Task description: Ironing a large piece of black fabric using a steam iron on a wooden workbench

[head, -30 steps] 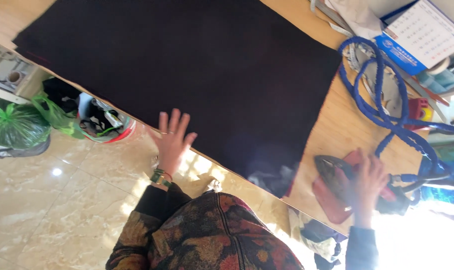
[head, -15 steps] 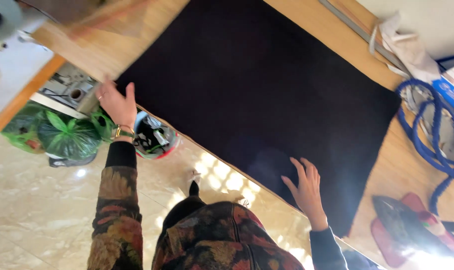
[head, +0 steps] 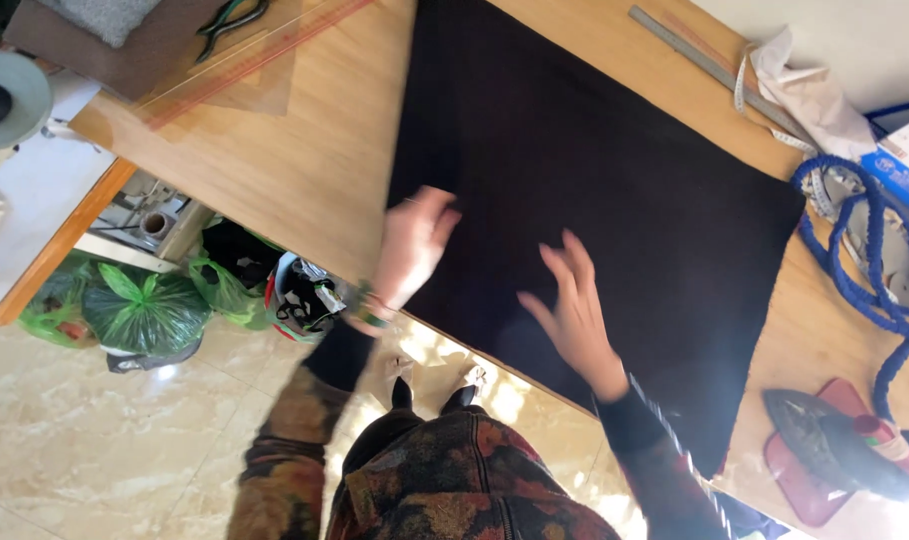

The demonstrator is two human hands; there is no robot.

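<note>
- My left hand [head: 411,250] lies flat, fingers together, on the black cloth's [head: 594,190] left edge.
- My right hand [head: 574,315] rests spread on it.
- Cloth covers the wooden surface [head: 294,170].

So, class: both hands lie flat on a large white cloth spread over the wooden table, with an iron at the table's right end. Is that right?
Not quite. The head view shows the cloth is black, not white. The left hand and right hand lie flat on it, on the wooden table, with the iron at the right end.
</note>
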